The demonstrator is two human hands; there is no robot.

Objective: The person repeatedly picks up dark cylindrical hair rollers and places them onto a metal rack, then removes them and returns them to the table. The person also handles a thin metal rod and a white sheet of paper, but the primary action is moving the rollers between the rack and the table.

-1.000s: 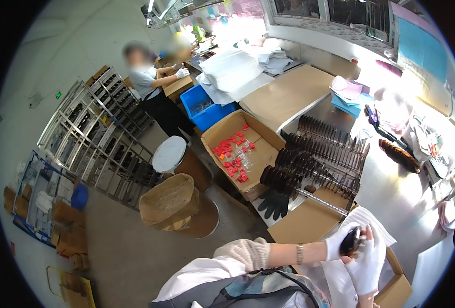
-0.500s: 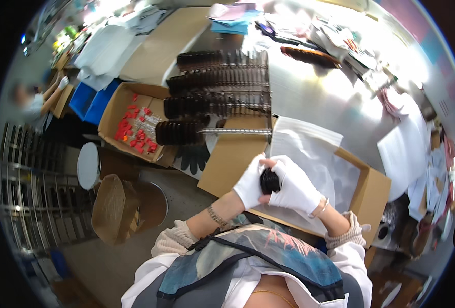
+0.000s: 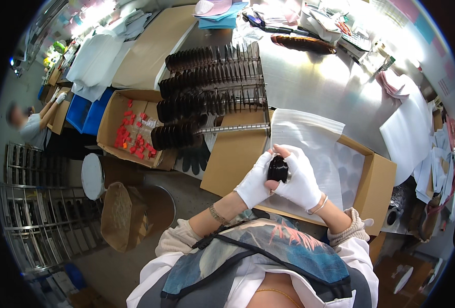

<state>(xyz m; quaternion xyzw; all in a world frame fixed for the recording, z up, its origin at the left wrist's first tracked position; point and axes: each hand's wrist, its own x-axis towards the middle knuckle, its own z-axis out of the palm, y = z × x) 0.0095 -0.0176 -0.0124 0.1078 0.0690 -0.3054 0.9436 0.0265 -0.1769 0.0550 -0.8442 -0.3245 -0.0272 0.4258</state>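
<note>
Both my hands wear white gloves with bare fingertips and meet around a glossy, dark rounded bundle (image 3: 278, 170); it may be several thin pieces stacked, but I cannot tell. My left hand (image 3: 254, 185) grips its left side, and my right hand (image 3: 300, 178) curls round it from the right. Beneath them lies an open cardboard box (image 3: 376, 187) lined with a white foam sheet (image 3: 303, 126). Ahead to the left, a metal rack carries rows of similar dark, shiny pieces (image 3: 186, 110) threaded on rods; the nearest rod is partly bare.
A carton (image 3: 104, 120) with small red pieces stands left of the rack, beside a blue bin (image 3: 99, 114). A dark glove (image 3: 192, 159) lies by the table edge. Below are a brown drum (image 3: 162, 205) and a paper bag (image 3: 119, 218). Another person (image 3: 35, 126) works far left.
The dark bundle has been turned between my hands, and more of its glossy surface now shows. Both hands have moved slightly right in the picture, and the whole view has shifted a little.
</note>
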